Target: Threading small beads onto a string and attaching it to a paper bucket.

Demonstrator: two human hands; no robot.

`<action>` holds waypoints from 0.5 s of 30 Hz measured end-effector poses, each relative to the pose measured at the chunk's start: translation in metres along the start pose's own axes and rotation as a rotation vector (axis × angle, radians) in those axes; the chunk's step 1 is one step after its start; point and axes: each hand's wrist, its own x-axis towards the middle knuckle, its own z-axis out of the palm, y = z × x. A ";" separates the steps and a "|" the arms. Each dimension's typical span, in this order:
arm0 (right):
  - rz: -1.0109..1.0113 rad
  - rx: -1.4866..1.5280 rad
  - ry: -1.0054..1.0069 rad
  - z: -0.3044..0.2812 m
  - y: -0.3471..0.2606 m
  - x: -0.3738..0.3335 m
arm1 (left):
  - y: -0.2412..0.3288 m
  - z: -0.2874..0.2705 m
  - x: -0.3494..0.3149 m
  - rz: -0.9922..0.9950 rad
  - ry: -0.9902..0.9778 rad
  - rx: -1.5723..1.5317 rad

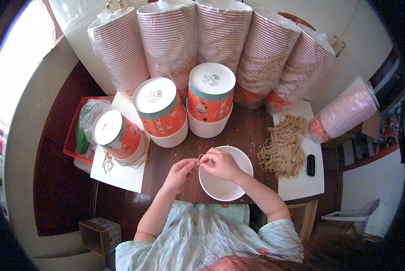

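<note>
An open paper bucket (pixel 226 190) with a white inside stands in front of me on the dark table. My right hand (pixel 221 166) is over its far left rim, thumb and fingers pinched on a thin tan cord (pixel 199 159). Just left of the bucket, my left hand (pixel 181 174) is also closed, with its fingertips at the same cord. The fingers hide most of the cord between them. To the right, a tangled pile of tan cords (pixel 283 147) lies partly on a white sheet (pixel 302 185).
Upside-down stacks of orange buckets (pixel 167 122) stand beyond my hands; one stack at left (pixel 129 137) has cords around its foot. Tall plastic-wrapped bucket stacks (pixel 166 40) line the back. A black object (pixel 311 165) lies right, a red basket (pixel 71 140) left, and a cardboard box (pixel 96 239) lower left.
</note>
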 end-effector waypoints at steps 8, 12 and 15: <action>0.007 -0.010 -0.016 0.000 0.000 0.000 | -0.025 -0.015 0.004 0.320 0.133 0.144; 0.020 -0.012 -0.023 0.000 0.000 0.000 | -0.015 -0.001 -0.004 0.269 0.098 0.220; 0.030 0.010 -0.029 0.000 -0.002 0.000 | -0.019 -0.002 0.000 0.288 0.105 0.234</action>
